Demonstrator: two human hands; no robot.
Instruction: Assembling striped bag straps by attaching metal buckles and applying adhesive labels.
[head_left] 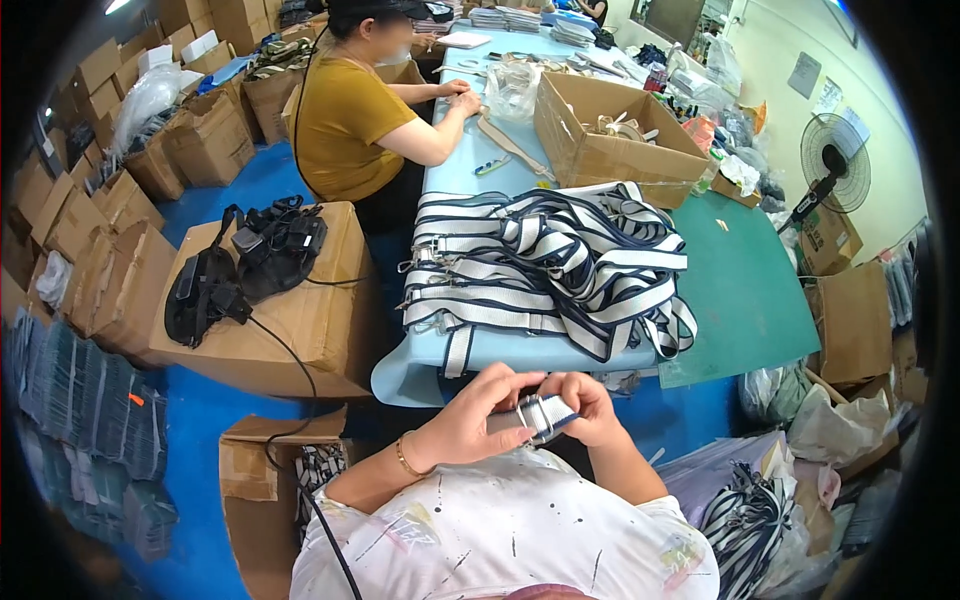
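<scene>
Close in front of my chest, a white webbing strap (562,408) with dark blue edges and metal buckle hardware is held between both hands. My left hand (488,408) has its fingers curved round the strap's left end, thumb near the buckle. On the other end, my right hand (588,402) pinches the strap between thumb and fingers. Just beyond my hands, a large heap of the same striped straps (560,265) lies on the table's near end, with metal clips lined up along its left side.
A light blue table (400,370) runs away from me, a green mat (735,290) on its right. An open carton (620,155) stands behind the heap. A person (350,110) in a mustard shirt works at the left side. A carton with black gear (275,250) stands left; more straps (745,520) lie lower right.
</scene>
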